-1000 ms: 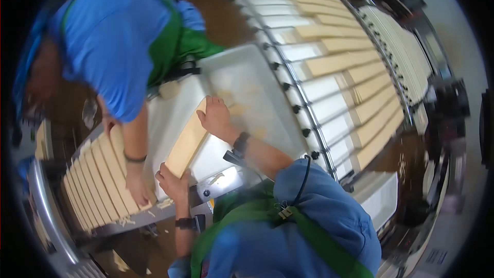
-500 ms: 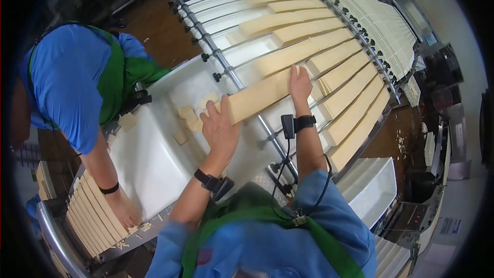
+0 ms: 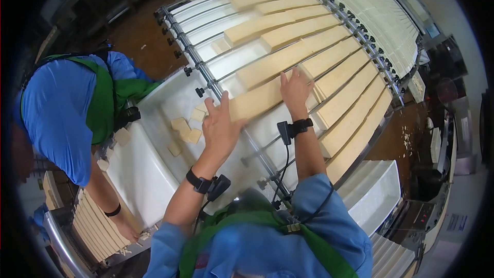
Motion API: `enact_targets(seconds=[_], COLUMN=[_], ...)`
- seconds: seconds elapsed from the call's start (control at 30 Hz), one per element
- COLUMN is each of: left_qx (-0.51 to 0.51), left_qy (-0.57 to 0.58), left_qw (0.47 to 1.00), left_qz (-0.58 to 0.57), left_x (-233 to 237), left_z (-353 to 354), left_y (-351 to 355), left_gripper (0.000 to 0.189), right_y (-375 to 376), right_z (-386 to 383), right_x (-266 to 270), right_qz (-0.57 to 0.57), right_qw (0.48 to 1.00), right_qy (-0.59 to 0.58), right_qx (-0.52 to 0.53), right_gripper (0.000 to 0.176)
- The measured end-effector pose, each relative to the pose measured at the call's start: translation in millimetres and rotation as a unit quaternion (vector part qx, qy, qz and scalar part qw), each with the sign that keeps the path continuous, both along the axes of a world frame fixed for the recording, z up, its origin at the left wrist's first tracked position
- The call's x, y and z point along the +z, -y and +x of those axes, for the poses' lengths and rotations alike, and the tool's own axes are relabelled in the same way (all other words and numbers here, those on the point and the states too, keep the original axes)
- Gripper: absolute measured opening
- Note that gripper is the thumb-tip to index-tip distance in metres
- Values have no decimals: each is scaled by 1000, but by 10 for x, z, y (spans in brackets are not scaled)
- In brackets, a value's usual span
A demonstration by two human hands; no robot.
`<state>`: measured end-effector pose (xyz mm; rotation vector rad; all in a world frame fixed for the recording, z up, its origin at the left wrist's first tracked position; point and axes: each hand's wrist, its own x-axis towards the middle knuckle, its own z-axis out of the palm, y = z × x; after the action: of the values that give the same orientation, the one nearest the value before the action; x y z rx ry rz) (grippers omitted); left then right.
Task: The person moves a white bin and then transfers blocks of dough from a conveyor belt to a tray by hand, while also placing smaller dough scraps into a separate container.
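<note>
A long pale yellow slab [image 3: 259, 99], dough-like in look, lies between metal rods on the white slatted table, its near end by the crossbar. At that near end is my left hand [image 3: 221, 129], fingers spread and thumb close to the slab's edge. My right hand [image 3: 297, 95] is over the far end of the same slab, its fingers stretched out. Contact between fingertips and slab is hard to make out. Further pale slabs [image 3: 337, 85] lie in lanes on both sides. Small cut pieces [image 3: 181, 126] rest in the white trough below my left hand.
A metal crossbar [image 3: 206, 74] with black knobs runs along the table's near edge. On the left, a co-worker in blue [image 3: 59, 105] reaches over thin pale strips [image 3: 98, 226]. A white bin [image 3: 373, 190] stands at right. White sheeting [image 3: 370, 18] covers the far section.
The slab, gripped at both ends before, now sits lower in its lane. My fingers have loosened and spread. The view has shifted slightly.
</note>
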<state>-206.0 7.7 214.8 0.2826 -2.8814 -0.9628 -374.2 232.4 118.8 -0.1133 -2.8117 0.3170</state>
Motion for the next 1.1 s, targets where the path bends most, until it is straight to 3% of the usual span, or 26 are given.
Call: enact_targets(seconds=[0.07,0.2,0.27,0.37,0.4,0.53,0.63,0.77,0.83,0.9,1.03,1.1], left_qx=[16,83,126,141,150,131,97,148,173,176,190,188], left_qy=[-34,-66,-74,-67,-66,-121,-132,-166,-197,-174,-110,-103], left_qw=[998,991,986,963,962,967,956,943,935,944,952,959], left_qz=[59,82,79,218,216,182,242,246,240,219,214,186], left_x=[-201,-595,-645,-659,-716,-856,-1000,-989,-1021,-1088,-1348,-1457], left_z=[-109,-333,-333,-248,-237,-220,-242,49,331,680,1276,1524], left_y=[-81,-209,-163,-80,-82,-30,99,264,409,610,1012,1195], left_gripper=[80,76,73,56,56,45,41,40,40,39,40,41], right_y=[36,263,410,698,753,820,854,987,1006,1010,1012,1043], right_z=[76,424,639,1021,1058,1149,1144,1167,1170,1146,1156,1200], right_x=[38,-12,-92,8,0,-85,-11,74,87,61,-1,19], right_qz=[16,15,-88,-178,-180,-132,-94,48,66,71,35,90], right_qw=[997,996,983,951,948,947,953,939,932,929,922,927], right_qy=[-76,-69,-18,37,41,10,-3,-58,-45,-53,-63,-68], right_qx=[13,58,160,250,258,294,289,335,354,359,381,358], right_gripper=[56,56,61,66,66,70,71,66,62,52,49,52])
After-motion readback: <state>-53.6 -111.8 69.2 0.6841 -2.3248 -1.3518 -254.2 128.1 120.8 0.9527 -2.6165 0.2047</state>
